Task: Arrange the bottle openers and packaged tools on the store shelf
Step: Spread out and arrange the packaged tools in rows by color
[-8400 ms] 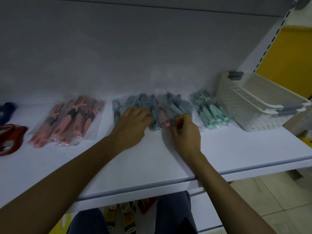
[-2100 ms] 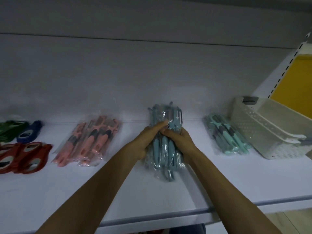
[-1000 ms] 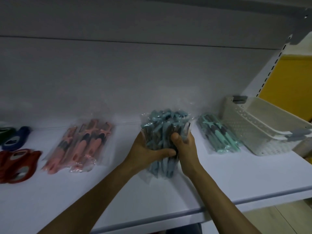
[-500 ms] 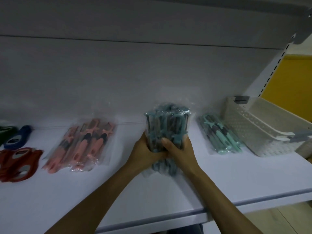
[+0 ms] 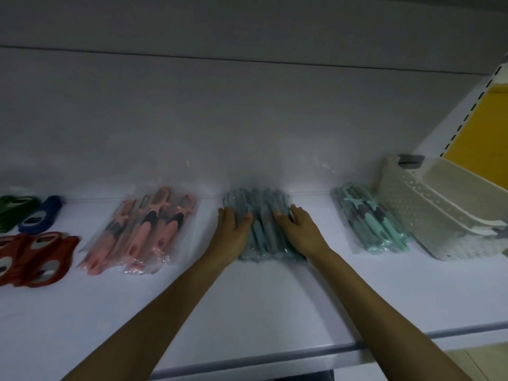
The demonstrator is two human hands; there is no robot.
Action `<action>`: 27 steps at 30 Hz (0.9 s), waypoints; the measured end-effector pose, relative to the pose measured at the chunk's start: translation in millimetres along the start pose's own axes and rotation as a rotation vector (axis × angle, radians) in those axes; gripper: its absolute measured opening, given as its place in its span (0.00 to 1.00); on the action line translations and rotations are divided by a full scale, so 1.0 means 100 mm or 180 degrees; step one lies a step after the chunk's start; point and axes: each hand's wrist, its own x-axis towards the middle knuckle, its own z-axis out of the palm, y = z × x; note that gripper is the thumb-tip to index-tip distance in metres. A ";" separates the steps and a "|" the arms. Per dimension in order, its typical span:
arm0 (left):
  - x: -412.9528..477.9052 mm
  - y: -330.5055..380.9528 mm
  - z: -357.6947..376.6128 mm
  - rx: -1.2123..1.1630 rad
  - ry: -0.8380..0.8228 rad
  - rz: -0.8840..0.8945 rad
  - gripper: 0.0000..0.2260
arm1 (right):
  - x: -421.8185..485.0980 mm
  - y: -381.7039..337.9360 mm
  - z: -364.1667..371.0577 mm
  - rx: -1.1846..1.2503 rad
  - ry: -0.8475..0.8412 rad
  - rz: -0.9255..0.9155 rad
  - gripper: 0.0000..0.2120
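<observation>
A pile of blue-grey packaged tools [image 5: 262, 229] lies flat on the white shelf [image 5: 247, 306], near the back wall. My left hand [image 5: 232, 229] rests on the pile's left side with fingers straight. On its right side rests my right hand [image 5: 298, 229], fingers spread flat. To the left lies a pile of pink packaged tools [image 5: 143, 229]. A pile of mint-green packaged tools [image 5: 371, 224] lies to the right. Red bottle openers [image 5: 33, 257], a blue one [image 5: 41, 213] and green ones [image 5: 12, 210] sit at the far left.
A stack of white perforated plastic baskets [image 5: 439, 210] stands at the shelf's right end, close to the mint pile. The grey back wall runs just behind the piles. The shelf's front edge [image 5: 275, 356] runs below my forearms. A yellow wall shows past the slotted upright.
The blue-grey bundle stood upright, gripped between both hands half a second ago. Now it lies flat on the shelf, and both hands have opened and rest on top of it.
</observation>
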 end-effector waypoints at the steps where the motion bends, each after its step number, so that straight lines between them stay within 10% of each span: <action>1: 0.00 -0.04 0.03 0.0112 0.0098 0.0171 0.30 | -0.05 0.06 -0.01 -0.0139 0.0092 -0.0118 0.18; 6: 0.10 -0.14 0.16 0.0743 0.0020 0.0560 0.32 | -0.04 0.21 0.13 -0.0537 0.0486 -0.0285 0.09; 11: 0.06 0.03 0.14 0.1511 0.0406 0.1054 0.26 | 0.28 0.18 0.24 -0.0721 0.0576 0.0305 0.26; 16: -0.11 0.01 0.03 0.2384 -0.0822 0.1455 0.45 | 0.33 0.22 0.19 -0.0201 0.0492 0.0270 0.29; 27: -0.16 -0.02 0.26 0.2562 -0.0344 0.1433 0.28 | 0.24 -0.16 -0.02 0.0124 -0.0562 0.0013 0.13</action>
